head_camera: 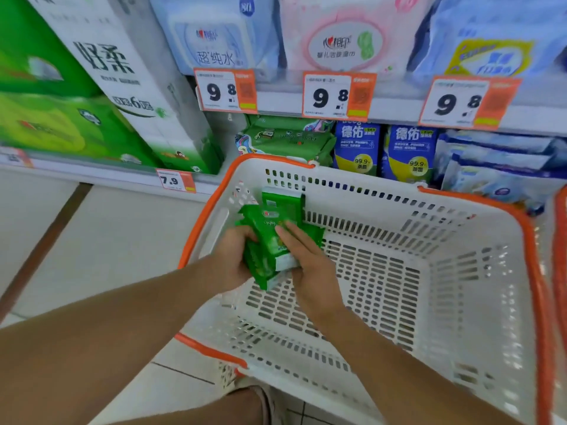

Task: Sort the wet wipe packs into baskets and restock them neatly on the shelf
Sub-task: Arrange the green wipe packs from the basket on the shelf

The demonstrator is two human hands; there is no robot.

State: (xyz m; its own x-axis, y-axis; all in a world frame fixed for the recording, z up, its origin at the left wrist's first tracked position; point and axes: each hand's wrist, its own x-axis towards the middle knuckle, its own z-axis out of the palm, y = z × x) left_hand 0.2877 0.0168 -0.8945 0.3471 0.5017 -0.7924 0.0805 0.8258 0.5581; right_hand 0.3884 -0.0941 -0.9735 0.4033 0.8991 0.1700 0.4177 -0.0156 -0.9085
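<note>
Gripping glossy green packs (270,240) two-handed

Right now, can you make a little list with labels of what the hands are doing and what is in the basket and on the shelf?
left hand: grips the green packs from the left
right hand: holds the same bundle, fingers laid over it
green packs: several small ones, held together inside the basket
basket: white with an orange rim, tilted toward the shelf, otherwise bare
shelf behind: green wipe packs, blue packs
price tags: three read 9.8
</note>
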